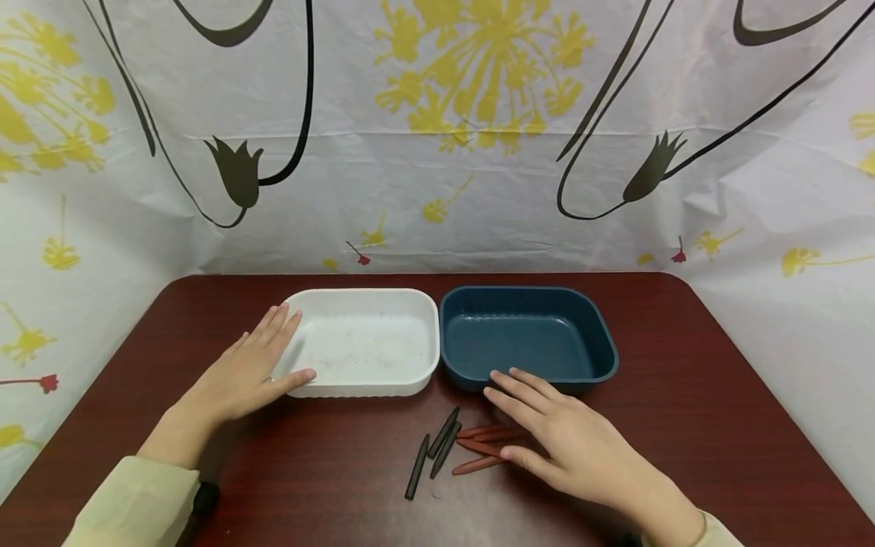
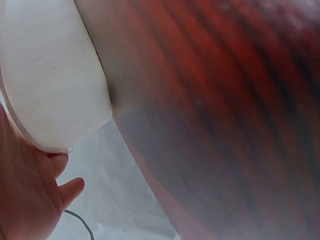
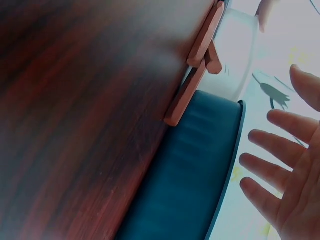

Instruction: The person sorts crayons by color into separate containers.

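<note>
We saw the red sticks (image 1: 478,447) lying on the table (image 1: 328,471) in front of the blue tray (image 1: 519,342), nearer the person. Their long axes ran roughly along that tray's front edge, slightly fanned, with the visible tapered tips pointing left. They lay beneath the right hand (image 1: 567,437); in the right wrist view we saw a gap between them and the fingers. Those fingers were straight, spread and grasping nothing, near the blue tray's front rim.

We saw three black sticks (image 1: 418,467) in front of the blue tray's left corner, their long axes slanting away and rightward. Just left of the blue tray stood the white tray (image 1: 362,342), its long axis sideways. The left hand (image 1: 256,372) lay over its far-left end, fingers extended and released; we could not tell whether they bore on the rim.
</note>
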The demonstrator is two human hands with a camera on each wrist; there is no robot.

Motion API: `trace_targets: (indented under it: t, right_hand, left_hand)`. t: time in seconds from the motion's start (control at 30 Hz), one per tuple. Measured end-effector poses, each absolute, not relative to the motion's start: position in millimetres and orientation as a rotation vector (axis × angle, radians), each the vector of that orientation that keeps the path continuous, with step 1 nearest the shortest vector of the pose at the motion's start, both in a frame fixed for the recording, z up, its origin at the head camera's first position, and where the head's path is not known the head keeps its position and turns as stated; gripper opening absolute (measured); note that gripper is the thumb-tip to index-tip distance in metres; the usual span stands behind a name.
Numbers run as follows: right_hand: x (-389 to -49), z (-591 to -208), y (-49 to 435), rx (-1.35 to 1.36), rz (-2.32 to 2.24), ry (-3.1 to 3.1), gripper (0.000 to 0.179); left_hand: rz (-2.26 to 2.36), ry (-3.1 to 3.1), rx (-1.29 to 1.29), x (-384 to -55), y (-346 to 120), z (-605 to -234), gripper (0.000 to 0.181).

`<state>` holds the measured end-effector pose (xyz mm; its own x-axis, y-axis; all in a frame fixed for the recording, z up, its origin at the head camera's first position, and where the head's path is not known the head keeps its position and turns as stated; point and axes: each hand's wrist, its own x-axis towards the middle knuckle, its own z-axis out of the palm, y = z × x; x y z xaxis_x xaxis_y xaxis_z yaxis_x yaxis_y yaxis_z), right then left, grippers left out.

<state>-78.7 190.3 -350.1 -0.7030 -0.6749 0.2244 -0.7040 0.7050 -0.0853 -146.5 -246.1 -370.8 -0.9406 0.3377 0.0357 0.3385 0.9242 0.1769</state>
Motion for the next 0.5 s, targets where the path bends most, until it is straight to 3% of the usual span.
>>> trace_targets:
  t: [0.5]
  right_hand:
    - [-71.7,-351.2,183.1,1.176,0.338,-2.809,0.057]
  left_hand:
    - [-0.296,-3.077,-0.549,-145.9,-245.9,-369.2,0.094]
